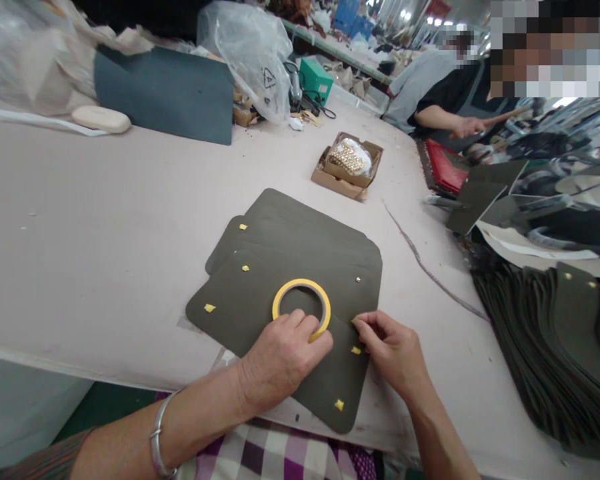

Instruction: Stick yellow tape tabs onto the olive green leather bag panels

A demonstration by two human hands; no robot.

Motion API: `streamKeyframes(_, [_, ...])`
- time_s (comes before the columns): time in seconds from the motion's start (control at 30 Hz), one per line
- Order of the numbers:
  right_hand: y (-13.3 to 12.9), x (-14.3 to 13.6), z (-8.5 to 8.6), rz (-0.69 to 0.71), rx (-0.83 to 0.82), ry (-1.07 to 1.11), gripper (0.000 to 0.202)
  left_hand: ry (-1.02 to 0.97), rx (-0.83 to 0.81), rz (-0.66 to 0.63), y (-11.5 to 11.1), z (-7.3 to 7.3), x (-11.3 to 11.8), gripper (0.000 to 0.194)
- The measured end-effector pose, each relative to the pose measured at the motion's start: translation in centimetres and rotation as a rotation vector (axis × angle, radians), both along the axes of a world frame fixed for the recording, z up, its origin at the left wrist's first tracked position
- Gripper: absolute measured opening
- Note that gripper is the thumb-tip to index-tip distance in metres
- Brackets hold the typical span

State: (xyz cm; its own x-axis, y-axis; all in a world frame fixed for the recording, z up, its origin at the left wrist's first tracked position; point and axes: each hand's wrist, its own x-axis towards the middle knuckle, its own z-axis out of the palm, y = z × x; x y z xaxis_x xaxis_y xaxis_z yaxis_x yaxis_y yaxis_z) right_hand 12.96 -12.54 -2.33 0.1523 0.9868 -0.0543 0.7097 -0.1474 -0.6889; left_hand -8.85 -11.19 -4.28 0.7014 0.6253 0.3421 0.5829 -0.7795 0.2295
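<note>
Left hand (287, 353): yellow tape roll (277, 300) | right fingers (361, 325): green panel (330, 393)

Round yellow tape roll (301, 283): near rim partly hidden by left hand (285, 357)
Right hand (393, 343), right of roll: anything between its pinched fingers too small to tell
Dark olive strip stack (535, 347), farther right: cut off by edge

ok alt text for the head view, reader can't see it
The left hand holds a yellow tape roll over dark green panels dotted with yellow bits; the right hand pinches near their edge. An open box sits beyond.
</note>
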Motion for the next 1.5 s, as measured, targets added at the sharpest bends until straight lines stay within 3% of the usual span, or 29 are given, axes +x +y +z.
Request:
streamKeyframes(0.17, [0.6, -0.4, 0.3, 0.049, 0.074, -0.167, 0.019, -0.002, -0.016, -0.003, 0.1, 0.0, -0.1, 0.004])
streamKeyframes(0.3, [-0.1, 0.5, 0.2, 0.017, 0.151, -0.259, 0.029, -0.006, -0.017, 0.004, 0.1, 0.0, 0.0, 0.004])
streamKeyframes(0.47, [-1.6, 1.3, 0.1, 0.328, 0.407, -0.504, 0.013, -0.007, -0.017, 0.008, 0.0, 0.1, 0.0, 0.007])
streamKeyframes(0.53, [-1.7, 1.1, -0.1, 0.436, 0.442, -0.583, 0.016, -0.015, -0.010, 0.010, 0.0, 0.1, 0.0, 0.007])
streamKeyframes(0.63, [-1.1, 0.6, -0.2, 0.480, 0.432, -0.655, 0.019, -0.027, -0.005, 0.011, 0.0, 0.0, 0.0, 0.006])
streamKeyframes(0.77, [0.3, 0.0, 0.1, 0.387, 0.268, -0.587, 0.022, -0.036, -0.008, 0.015, 0.0, -0.1, 0.0, 0.007])
streamKeyframes(0.9, [1.3, -0.5, 0.4, 0.128, 0.039, -0.411, 0.016, -0.024, -0.010, 0.010, 0.0, -0.1, 0.0, 0.006])
streamKeyframes(1.0, [1.0, -0.5, 0.6, 0.001, 0.021, -0.267, 0.019, -0.014, -0.009, 0.008, -0.1, -0.1, -0.1, 0.006])
streamKeyframes(1.1, [-0.5, -0.3, 1.5, -0.027, 0.068, -0.195, 0.032, -0.010, -0.006, 0.003, 0.0, -0.1, -0.1, 0.008])
streamKeyframes(1.23, [-3.1, -0.4, 2.7, -0.023, 0.057, -0.211, 0.022, -0.015, -0.005, -0.004, 0.1, 0.0, -0.1, 0.007])
streamKeyframes(1.37, [-4.4, -1.3, 1.8, -0.001, -0.020, -0.182, 0.021, -0.021, -0.003, 0.008, 0.1, 0.0, -0.1, 0.006])
streamKeyframes(1.5, [-3.9, -1.9, 0.6, -0.001, -0.004, -0.214, 0.019, -0.016, -0.014, 0.009, -0.1, 0.1, -0.1, 0.006])
